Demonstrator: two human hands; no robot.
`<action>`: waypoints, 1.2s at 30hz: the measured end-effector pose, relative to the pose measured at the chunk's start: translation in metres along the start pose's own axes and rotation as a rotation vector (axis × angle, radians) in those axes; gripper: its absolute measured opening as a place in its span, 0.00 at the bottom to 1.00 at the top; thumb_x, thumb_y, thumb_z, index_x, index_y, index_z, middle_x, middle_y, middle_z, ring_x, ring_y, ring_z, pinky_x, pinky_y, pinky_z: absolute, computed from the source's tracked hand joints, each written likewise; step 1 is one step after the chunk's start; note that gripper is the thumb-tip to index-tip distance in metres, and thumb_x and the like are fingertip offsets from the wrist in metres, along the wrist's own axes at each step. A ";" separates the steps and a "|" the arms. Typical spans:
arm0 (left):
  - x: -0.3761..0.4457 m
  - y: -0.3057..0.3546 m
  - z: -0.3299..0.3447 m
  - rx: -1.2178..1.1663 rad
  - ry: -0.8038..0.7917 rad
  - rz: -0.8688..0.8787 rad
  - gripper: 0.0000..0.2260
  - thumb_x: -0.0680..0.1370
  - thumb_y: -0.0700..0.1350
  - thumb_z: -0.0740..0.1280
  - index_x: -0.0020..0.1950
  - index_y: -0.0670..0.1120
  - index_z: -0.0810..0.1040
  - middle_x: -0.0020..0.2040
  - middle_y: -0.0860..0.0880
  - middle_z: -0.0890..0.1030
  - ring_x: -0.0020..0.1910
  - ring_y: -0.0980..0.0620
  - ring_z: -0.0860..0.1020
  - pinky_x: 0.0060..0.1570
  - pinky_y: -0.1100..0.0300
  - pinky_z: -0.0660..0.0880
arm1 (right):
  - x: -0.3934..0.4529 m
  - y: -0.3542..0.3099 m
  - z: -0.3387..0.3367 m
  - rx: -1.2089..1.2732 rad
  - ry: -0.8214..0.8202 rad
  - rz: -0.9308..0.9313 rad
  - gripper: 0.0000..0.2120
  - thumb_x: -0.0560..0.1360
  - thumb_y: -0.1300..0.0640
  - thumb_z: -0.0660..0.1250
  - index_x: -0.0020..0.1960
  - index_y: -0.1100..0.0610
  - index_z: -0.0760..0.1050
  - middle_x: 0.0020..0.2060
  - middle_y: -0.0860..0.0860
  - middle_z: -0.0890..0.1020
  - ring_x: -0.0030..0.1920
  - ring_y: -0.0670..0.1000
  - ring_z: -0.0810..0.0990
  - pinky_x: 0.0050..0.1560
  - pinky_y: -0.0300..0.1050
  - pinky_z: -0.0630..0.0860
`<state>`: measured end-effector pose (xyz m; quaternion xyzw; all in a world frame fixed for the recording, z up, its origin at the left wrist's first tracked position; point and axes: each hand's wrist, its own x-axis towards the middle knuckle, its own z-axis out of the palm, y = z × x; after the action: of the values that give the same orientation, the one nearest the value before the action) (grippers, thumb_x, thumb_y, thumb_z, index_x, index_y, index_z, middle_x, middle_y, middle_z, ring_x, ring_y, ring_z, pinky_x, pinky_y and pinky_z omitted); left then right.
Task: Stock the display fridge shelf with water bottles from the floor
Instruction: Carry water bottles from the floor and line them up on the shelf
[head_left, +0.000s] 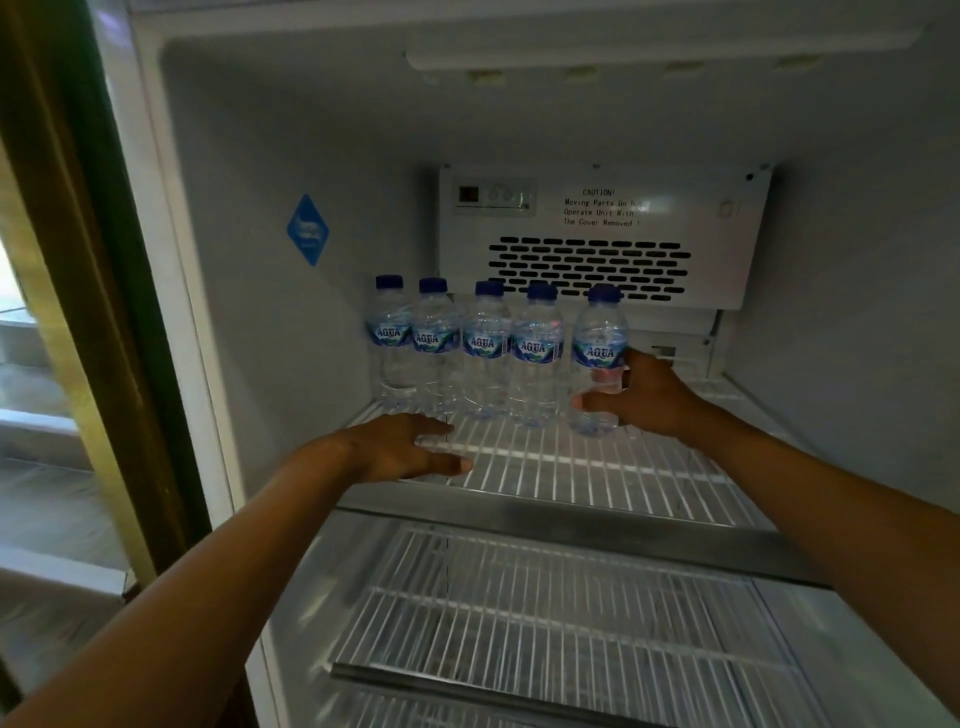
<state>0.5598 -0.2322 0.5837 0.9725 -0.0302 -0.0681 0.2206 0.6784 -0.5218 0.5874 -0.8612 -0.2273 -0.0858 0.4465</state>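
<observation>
Several clear water bottles with blue caps and Aqua labels stand in a row at the back left of the top wire shelf (597, 467). My right hand (641, 395) is wrapped around the lower half of the rightmost bottle (600, 343), which stands upright on the shelf, slightly forward of the others. The neighbouring bottle (537, 353) stands just to its left. My left hand (400, 447) lies flat and open on the shelf's front left part, holding nothing, in front of the leftmost bottle (389, 338).
A white fan cover with vent slots (589, 270) and a caution notice sits on the back wall above the bottles. A second wire shelf (545, 623) lies below. The fridge's left wall bears a blue sticker (307, 229). A dark door frame (93, 260) stands at left.
</observation>
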 end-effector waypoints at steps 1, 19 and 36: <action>0.001 -0.001 0.000 -0.002 0.003 -0.002 0.37 0.70 0.69 0.65 0.76 0.57 0.62 0.77 0.53 0.62 0.74 0.50 0.63 0.73 0.54 0.59 | 0.002 0.000 0.002 -0.008 0.004 0.018 0.30 0.64 0.51 0.79 0.63 0.50 0.73 0.56 0.51 0.80 0.55 0.53 0.80 0.56 0.53 0.78; 0.008 -0.006 0.003 -0.050 0.010 0.005 0.36 0.71 0.67 0.66 0.75 0.58 0.62 0.77 0.52 0.59 0.74 0.49 0.62 0.72 0.54 0.59 | 0.001 -0.006 0.011 0.039 -0.030 0.099 0.39 0.62 0.49 0.80 0.69 0.51 0.68 0.61 0.51 0.78 0.57 0.50 0.79 0.61 0.53 0.76; -0.012 0.000 -0.001 0.081 0.306 0.141 0.33 0.74 0.66 0.63 0.74 0.52 0.65 0.74 0.49 0.67 0.71 0.48 0.67 0.70 0.53 0.65 | -0.096 -0.047 -0.016 -0.218 0.012 0.162 0.32 0.73 0.39 0.66 0.71 0.53 0.64 0.67 0.52 0.73 0.65 0.50 0.72 0.60 0.43 0.70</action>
<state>0.5482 -0.2307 0.5863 0.9751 -0.0670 0.0975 0.1876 0.5724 -0.5416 0.5971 -0.9196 -0.1436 -0.0787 0.3570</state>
